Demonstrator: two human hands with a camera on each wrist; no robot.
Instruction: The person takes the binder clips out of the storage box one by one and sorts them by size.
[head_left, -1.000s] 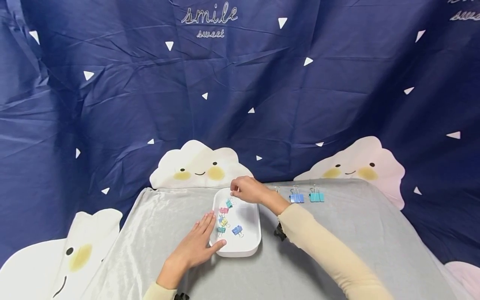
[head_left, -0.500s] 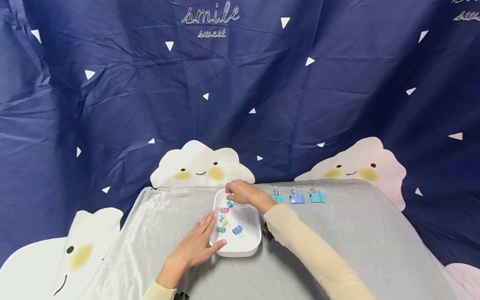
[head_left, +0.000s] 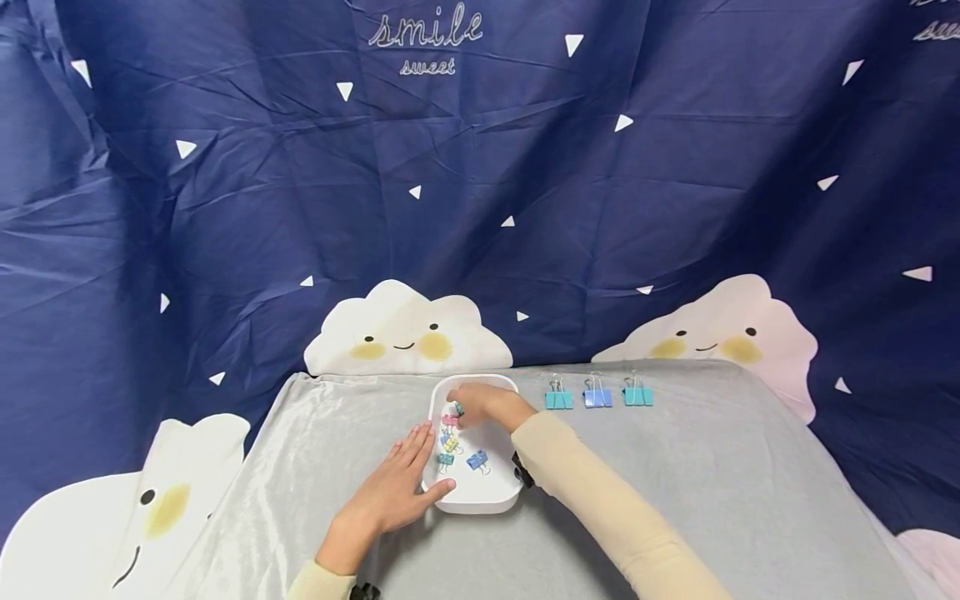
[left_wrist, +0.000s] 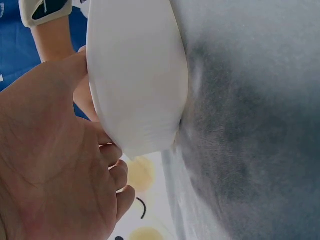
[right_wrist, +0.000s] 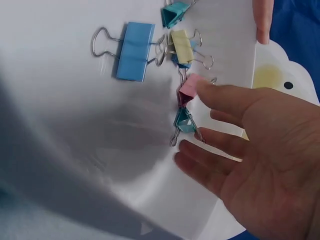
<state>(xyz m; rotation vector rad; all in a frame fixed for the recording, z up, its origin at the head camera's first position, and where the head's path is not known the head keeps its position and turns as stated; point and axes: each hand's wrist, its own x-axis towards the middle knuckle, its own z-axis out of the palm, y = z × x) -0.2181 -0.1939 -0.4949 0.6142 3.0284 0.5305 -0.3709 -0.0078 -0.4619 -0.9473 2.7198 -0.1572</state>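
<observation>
A white tray point(head_left: 491, 493) holds several small binder clips. My left hand point(head_left: 397, 483) rests on its left side, fingers fairly straight and thumb at the near left corner. My right hand point(right_wrist: 260, 140) reaches into the far left part, its thumb at a pink binder clip point(right_wrist: 188, 90). Its other fingers lie loosely around a teal binder clip point(right_wrist: 185, 120); no firm pinch shows. Beside these are a yellow binder clip point(right_wrist: 181, 46) over a blue one and another teal clip point(right_wrist: 173, 14). A blue binder clip point(head_left: 477, 459) lies apart from them.
Three larger binder clips stand in a row right of the tray: a teal clip point(head_left: 558, 400), a blue clip point(head_left: 597, 398) and another teal clip point(head_left: 638, 396). Grey cloth point(head_left: 720, 467) covers the table. A dark blue curtain point(head_left: 480, 208) hangs behind.
My right hand has moved left and lower, from above the tray's far end down to the pink and teal clips. The left hand keeps its place.
</observation>
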